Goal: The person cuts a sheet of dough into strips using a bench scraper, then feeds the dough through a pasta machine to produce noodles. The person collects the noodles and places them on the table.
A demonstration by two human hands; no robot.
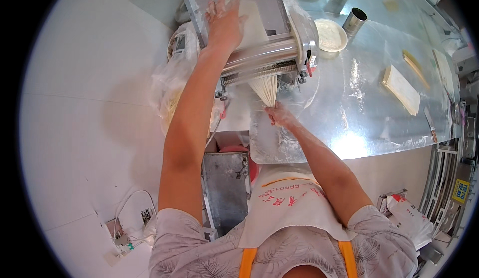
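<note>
A steel noodle-cutting machine (279,48) stands at the top centre. My left hand (224,21) lies flat on a pale dough sheet (252,23) on the machine's sloped feed tray. Below the cutter a bundle of white noodle strands (266,89) hangs down. My right hand (279,114), dusted with flour, pinches the lower end of that bundle. Both forearms reach up from the lower edge over a white apron.
A shiny metal table (359,108) to the right carries a folded dough slab (400,89), a white bowl (331,34), two metal cups (353,21) and thin sticks. A plastic bag (169,88) sits left of the machine. Cables and a socket (122,238) lie on the white floor.
</note>
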